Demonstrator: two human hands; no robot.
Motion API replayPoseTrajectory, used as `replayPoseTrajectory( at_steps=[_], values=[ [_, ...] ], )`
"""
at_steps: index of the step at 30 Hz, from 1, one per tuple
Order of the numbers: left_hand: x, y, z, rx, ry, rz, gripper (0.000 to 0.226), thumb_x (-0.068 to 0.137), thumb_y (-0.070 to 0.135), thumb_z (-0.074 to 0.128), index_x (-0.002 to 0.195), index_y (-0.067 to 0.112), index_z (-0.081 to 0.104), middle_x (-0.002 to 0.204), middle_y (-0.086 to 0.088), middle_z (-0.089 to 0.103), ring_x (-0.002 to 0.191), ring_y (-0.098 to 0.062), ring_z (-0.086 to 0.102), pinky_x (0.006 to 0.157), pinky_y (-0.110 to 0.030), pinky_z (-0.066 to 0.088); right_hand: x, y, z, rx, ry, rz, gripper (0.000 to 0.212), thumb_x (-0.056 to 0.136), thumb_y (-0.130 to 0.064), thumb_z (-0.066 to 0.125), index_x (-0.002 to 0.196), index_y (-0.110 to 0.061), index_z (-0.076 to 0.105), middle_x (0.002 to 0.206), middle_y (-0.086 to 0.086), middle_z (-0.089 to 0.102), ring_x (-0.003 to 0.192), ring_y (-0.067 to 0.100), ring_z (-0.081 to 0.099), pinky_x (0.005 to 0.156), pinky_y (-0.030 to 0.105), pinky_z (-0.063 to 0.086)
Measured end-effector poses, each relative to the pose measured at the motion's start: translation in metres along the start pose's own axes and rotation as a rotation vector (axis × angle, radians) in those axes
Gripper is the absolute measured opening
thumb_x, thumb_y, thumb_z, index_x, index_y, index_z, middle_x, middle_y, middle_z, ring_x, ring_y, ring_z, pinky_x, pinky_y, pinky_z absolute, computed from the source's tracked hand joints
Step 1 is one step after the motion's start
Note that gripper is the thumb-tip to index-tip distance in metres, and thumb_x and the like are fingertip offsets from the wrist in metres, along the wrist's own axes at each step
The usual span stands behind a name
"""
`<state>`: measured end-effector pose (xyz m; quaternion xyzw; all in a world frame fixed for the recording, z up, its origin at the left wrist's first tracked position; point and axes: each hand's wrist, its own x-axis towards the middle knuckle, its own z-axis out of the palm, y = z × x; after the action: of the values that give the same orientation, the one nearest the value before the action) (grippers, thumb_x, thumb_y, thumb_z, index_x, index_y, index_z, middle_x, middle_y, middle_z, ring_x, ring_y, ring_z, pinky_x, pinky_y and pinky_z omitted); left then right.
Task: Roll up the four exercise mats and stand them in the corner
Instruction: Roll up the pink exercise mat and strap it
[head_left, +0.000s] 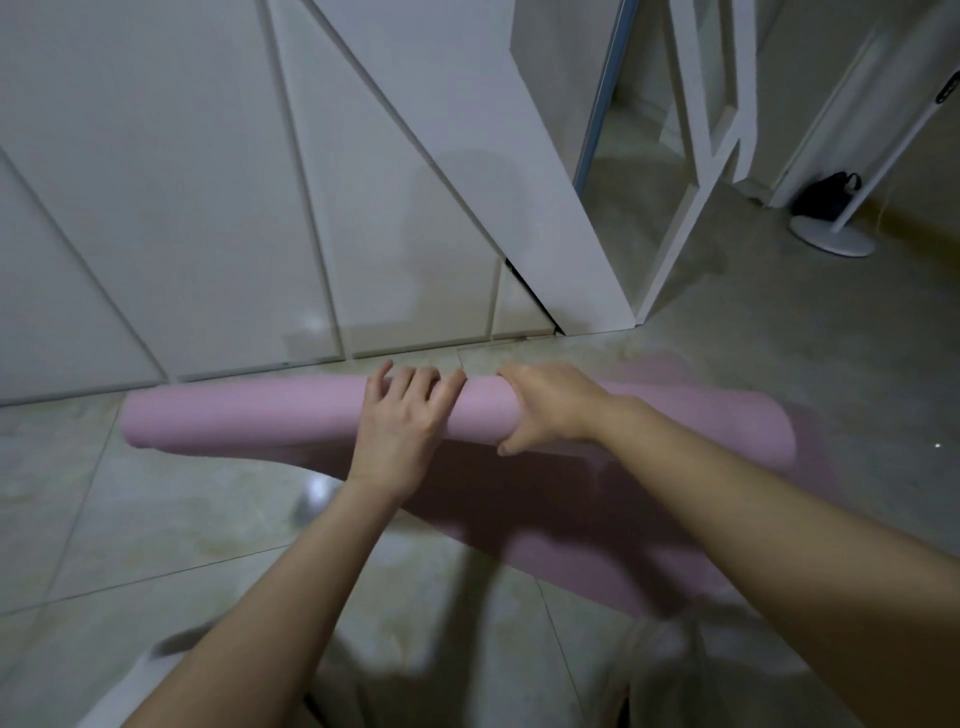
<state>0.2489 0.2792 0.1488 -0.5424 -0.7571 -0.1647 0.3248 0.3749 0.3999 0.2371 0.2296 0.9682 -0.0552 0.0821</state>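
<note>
A pink exercise mat (249, 415) lies on the tiled floor, partly rolled into a tube that runs left to right near the wall panels. Its unrolled part stretches toward me at the lower right. My left hand (402, 421) rests flat on top of the roll with fingers spread. My right hand (545, 405) wraps around the roll just to the right, thumb under its near edge. No other mats are in view.
White wall panels (208, 208) stand just behind the roll. An open white door (519, 182) leans out at the centre. A white stand base (831, 236) and a dark bag (826, 195) sit at the far right. Glossy floor tiles (130, 519) spread on the left.
</note>
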Motion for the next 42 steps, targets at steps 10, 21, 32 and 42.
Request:
replayPoseTrajectory(
  at_steps=[10, 21, 32, 42],
  values=[
    [0.007, -0.022, -0.038, 0.027, -0.085, -0.058, 0.044, 0.060, 0.020, 0.079, 0.101, 0.018, 0.063, 0.078, -0.004, 0.061, 0.069, -0.029, 0.055, 0.076, -0.038, 0.032, -0.004, -0.036, -0.001, -0.296, 0.202, 0.016, 0.073, 0.071, -0.031, 0.077, 0.130, -0.015, 0.036, 0.126, 0.008, 0.049, 0.117, 0.027, 0.048, 0.094, 0.039, 0.036],
    [-0.021, -0.007, -0.048, 0.056, -0.243, -0.113, 0.110, 0.034, 0.036, 0.092, 0.129, 0.015, 0.040, 0.110, -0.015, 0.062, 0.100, -0.032, 0.061, 0.091, -0.055, 0.041, 0.003, -0.040, -0.018, -0.156, 0.001, 0.033, 0.070, 0.064, -0.041, 0.080, 0.119, -0.012, 0.048, 0.119, 0.011, 0.060, 0.109, 0.030, 0.057, 0.081, 0.034, 0.044],
    [-0.029, -0.004, -0.042, -0.059, -0.194, 0.023, 0.095, 0.039, 0.046, 0.088, 0.118, 0.016, 0.044, 0.098, -0.004, 0.062, 0.082, -0.025, 0.060, 0.077, -0.039, 0.046, -0.001, -0.034, -0.027, 0.038, -0.373, 0.025, 0.065, 0.058, -0.043, 0.083, 0.113, -0.020, 0.058, 0.103, 0.000, 0.065, 0.090, 0.020, 0.064, 0.080, 0.033, 0.055],
    [-0.016, -0.019, -0.056, -0.334, -0.579, -0.181, 0.073, 0.066, 0.049, 0.073, 0.129, 0.024, 0.044, 0.117, 0.000, 0.057, 0.106, -0.024, 0.053, 0.082, -0.032, 0.040, -0.017, -0.041, 0.005, -0.497, 0.032, -0.209, 0.087, 0.068, -0.037, 0.077, 0.138, -0.017, 0.030, 0.128, 0.007, 0.046, 0.115, 0.027, 0.048, 0.091, 0.038, 0.036]
  ],
)
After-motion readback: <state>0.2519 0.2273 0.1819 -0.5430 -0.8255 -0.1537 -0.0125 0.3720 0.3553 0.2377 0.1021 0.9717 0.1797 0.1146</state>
